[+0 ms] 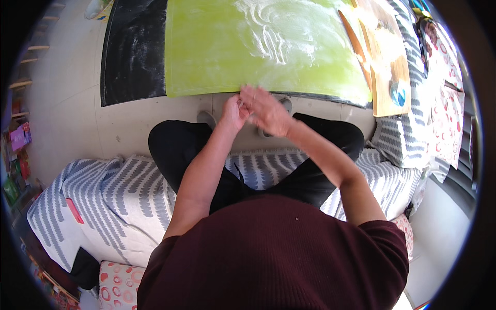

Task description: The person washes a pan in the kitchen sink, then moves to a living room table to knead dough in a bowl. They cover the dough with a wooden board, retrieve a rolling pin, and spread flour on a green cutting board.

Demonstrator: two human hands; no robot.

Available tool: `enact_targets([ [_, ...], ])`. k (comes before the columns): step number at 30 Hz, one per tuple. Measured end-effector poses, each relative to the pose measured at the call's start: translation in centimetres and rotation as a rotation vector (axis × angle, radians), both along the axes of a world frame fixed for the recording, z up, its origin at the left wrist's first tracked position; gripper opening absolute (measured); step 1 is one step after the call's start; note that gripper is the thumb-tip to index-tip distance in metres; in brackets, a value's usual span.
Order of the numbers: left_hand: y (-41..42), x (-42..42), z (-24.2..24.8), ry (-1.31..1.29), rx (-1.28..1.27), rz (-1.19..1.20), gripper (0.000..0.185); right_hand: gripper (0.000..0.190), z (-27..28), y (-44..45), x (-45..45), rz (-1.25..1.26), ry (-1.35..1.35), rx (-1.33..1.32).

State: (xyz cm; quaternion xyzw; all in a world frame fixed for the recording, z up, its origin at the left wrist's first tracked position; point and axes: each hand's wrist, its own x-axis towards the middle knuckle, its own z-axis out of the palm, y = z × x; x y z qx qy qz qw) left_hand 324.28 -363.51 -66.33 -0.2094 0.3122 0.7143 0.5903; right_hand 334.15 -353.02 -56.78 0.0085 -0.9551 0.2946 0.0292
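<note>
My left hand point(235, 113) and my right hand point(267, 110) meet just off the near edge of a low table covered by a green mat point(209, 58). The right palm lies over the left fingers, blurred, with its fingers stretched out. The left fingers are partly curled, and whether anything small lies between the hands is hidden. White powder, like flour, is smeared over the mat point(271, 42). A tapered wooden rolling pin point(354, 44) rests along the mat's right side, beside a wooden board point(381, 77).
A black tabletop point(133, 54) shows left of the mat. A clear bluish glass point(398, 94) stands on the board's near end. A patterned sofa cover point(116, 201) lies under me, with a red object point(74, 210) on it. Cushions point(118, 281) are behind.
</note>
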Motion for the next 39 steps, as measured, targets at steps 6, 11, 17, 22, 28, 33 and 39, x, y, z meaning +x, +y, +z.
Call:
enact_targets([
  [6, 0.4, 0.1, 3.3, 0.075, 0.019, -0.016, 0.021, 0.062, 3.3, 1.2, -2.8, -0.110, 0.045, -0.164],
  [11, 0.5, -2.5, 8.6, 0.089, 0.069, -0.104, 0.020, 0.064, -0.6, 11.9, -10.7, -0.361, 0.128, 0.183],
  [17, 3.8, -12.2, 11.0, 0.293, 0.060, 0.218, 0.017, 0.073, -3.4, 20.4, -19.8, -0.629, -0.070, 0.443],
  [22, 2.4, -14.9, 8.4, 0.279, 0.026, 0.366, 0.017, 0.075, -3.3, 14.0, -22.7, -0.434, -0.132, 0.611],
  [28, 1.4, -16.3, 10.6, 0.335, 0.006, 0.454, 0.017, 0.073, -0.8, 7.7, -15.0, -0.085, -0.090, 0.447],
  [33, 1.5, -16.7, 11.6, 0.315, 0.003, 0.490, 0.018, 0.071, -2.2, 11.4, -11.9, -0.239, -0.057, 0.486],
  [39, 1.9, -16.5, 11.8, 0.324, 0.004, 0.497, 0.019, 0.069, -3.4, 19.0, -21.2, -0.449, -0.001, 0.478],
])
